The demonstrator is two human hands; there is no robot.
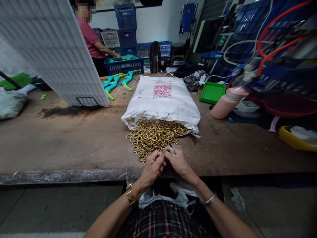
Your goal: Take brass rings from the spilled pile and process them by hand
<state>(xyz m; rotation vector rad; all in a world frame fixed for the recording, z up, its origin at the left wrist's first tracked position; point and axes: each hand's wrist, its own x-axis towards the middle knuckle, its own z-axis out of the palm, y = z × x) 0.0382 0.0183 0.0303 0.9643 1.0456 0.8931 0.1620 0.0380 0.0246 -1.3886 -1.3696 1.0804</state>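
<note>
Gold-coloured rings spill in a pile from the open mouth of a white sack printed with a red code. At the near edge of the pile, my left hand has its fingers closed; whatever they pinch is too small to make out. My right hand meets it fingertip to fingertip, closed around a small cutter with a pale body and dark tip. Both wrists are above the table's front edge.
A grey ribbed panel stands at left. Blue and green toy bows lie behind the sack's left side. At right are a green tray, a pink bottle and a yellow basin. A person reaches into a blue crate.
</note>
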